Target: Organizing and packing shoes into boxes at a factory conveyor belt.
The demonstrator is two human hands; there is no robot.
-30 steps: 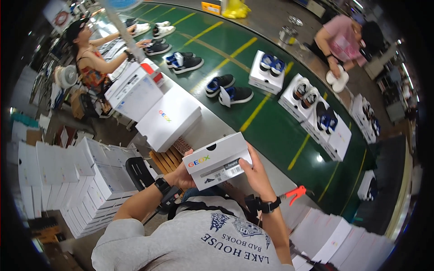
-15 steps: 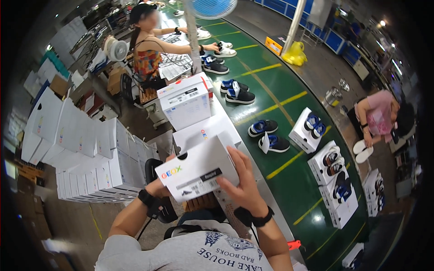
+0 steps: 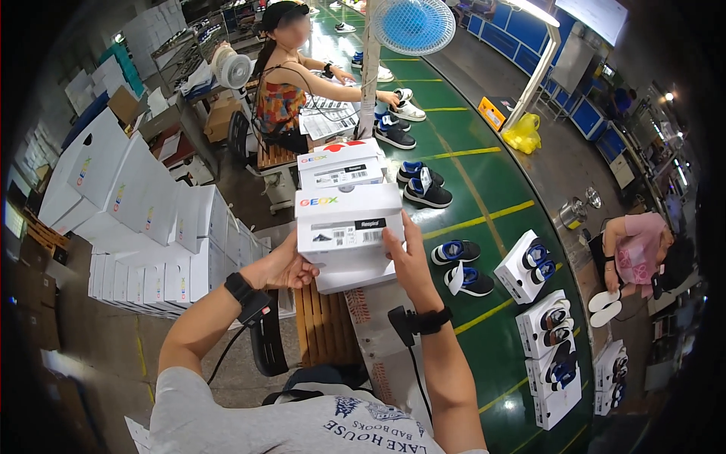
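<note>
A white shoebox (image 3: 349, 253) with a coloured logo and a printed label on its end is between my two hands. My left hand (image 3: 281, 265) is at its lower left corner, fingers curled under the edge. My right hand (image 3: 409, 261) grips the right side, its thumb pressed over the label end. Under this box lies another white box, its pale edge (image 3: 359, 281) showing below. Directly behind stands a further white shoebox (image 3: 340, 172) with red on its top. The held box hides most of the lower one.
Stacked white boxes (image 3: 151, 265) rise on the left. To the right runs a green conveyor (image 3: 484, 189) with black shoes (image 3: 463, 279) and boxes carrying shoes (image 3: 544, 329). A post (image 3: 368, 83) and blue fan (image 3: 412, 26) stand ahead. Two other people work nearby.
My hands have carried the shoebox forward, over the other boxes, and turned it from a tilt to nearly level. My left hand, partly hidden before, now shows. The whole view has shifted.
</note>
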